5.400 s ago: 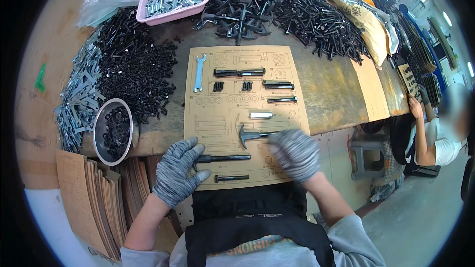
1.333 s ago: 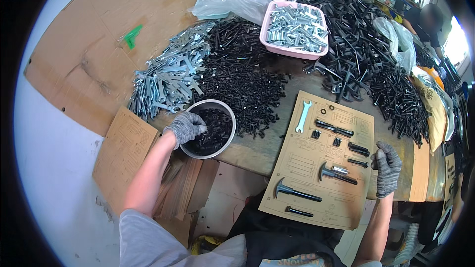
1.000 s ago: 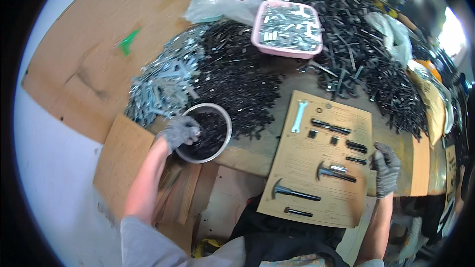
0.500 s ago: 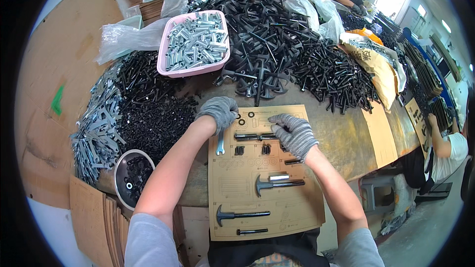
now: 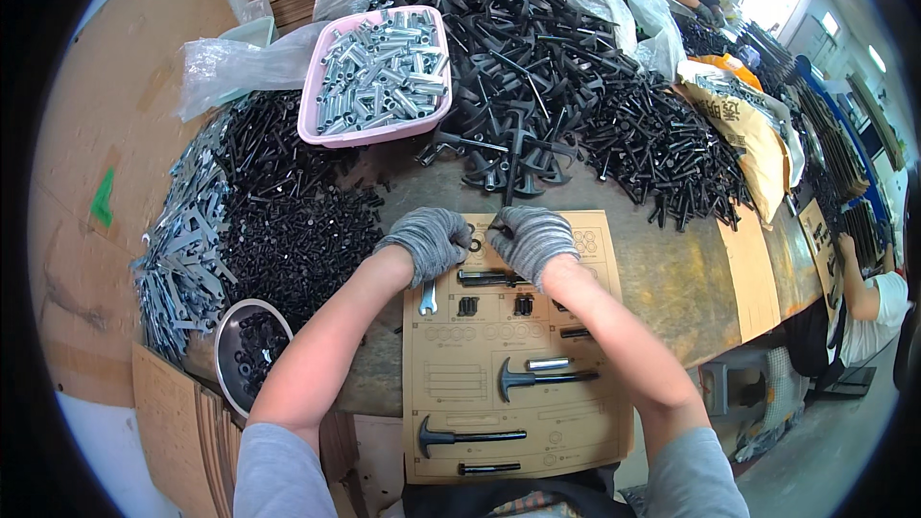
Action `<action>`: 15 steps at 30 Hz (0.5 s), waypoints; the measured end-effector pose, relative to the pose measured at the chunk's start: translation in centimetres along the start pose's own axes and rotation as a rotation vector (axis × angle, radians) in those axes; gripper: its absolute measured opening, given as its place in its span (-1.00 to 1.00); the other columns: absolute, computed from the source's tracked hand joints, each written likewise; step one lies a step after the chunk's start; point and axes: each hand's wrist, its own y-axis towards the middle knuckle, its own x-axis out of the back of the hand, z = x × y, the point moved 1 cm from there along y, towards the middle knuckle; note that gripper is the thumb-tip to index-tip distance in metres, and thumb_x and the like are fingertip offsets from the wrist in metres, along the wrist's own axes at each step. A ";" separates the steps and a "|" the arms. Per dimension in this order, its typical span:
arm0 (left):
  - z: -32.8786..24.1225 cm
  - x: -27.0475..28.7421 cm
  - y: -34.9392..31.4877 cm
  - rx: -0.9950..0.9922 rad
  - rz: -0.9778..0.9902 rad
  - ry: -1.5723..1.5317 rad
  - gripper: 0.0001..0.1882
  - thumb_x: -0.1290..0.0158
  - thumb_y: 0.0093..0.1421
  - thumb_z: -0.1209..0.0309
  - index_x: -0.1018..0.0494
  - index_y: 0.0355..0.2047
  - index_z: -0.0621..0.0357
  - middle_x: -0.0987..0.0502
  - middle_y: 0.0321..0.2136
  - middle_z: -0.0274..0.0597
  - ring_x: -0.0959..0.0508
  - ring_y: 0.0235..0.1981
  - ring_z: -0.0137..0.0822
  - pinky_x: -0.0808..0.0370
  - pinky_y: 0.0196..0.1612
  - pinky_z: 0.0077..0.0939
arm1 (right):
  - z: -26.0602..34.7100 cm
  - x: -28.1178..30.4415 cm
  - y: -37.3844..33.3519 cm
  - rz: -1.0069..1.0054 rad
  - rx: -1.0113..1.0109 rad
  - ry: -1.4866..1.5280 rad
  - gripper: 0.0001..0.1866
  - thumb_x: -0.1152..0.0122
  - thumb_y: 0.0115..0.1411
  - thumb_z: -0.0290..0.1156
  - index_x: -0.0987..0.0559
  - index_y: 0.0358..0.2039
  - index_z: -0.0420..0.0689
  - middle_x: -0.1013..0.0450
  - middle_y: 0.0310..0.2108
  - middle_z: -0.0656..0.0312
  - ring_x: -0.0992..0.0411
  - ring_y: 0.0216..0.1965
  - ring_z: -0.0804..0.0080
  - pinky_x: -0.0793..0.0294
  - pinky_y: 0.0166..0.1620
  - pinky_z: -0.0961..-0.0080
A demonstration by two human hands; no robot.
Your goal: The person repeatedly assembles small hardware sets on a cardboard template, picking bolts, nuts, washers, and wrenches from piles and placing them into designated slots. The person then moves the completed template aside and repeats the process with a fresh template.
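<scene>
A brown printed cardboard sheet (image 5: 460,345) lies in front of me, its near end by my lap. Over its top left corner is my left hand (image 5: 432,242), in a grey glove with fingers curled in. My right hand (image 5: 535,245), gloved alike, is pinched at the top edge; whatever its fingertips hold is hidden. Between the hands lies a black ring (image 5: 475,243), partly covered. On the sheet lie a silver wrench (image 5: 428,299), black bolts (image 5: 487,278) partly under my right hand, short black screws (image 5: 467,307), a silver tube (image 5: 548,364) and two black hook-headed pieces (image 5: 547,379).
A pink basin (image 5: 305,125) of silver tubes stands at the back left. Heaps of black hook-headed parts (image 5: 518,67), black bolts (image 5: 662,144) and flat silver wrenches (image 5: 182,259) surround the sheet. A metal bowl (image 5: 226,355) holds small black parts. Other people work farther off.
My right hand has moved left and closed its fingertips near my left hand. The black rings between them are now mostly covered. The whole view has shifted slightly.
</scene>
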 end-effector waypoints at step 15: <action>1.4 -0.7 0.0 -0.194 -0.177 0.369 -0.66 -0.17 -0.01 0.10 -0.58 -0.21 -0.16 -0.23 0.20 -0.04 -0.09 0.28 -0.03 0.07 0.33 -0.21 | 0.6 -1.4 -0.1 0.042 0.019 0.067 -0.78 -0.16 0.04 -0.22 -0.64 -0.35 0.01 -0.53 -0.38 0.09 -0.49 -0.31 0.07 -0.47 -0.21 0.23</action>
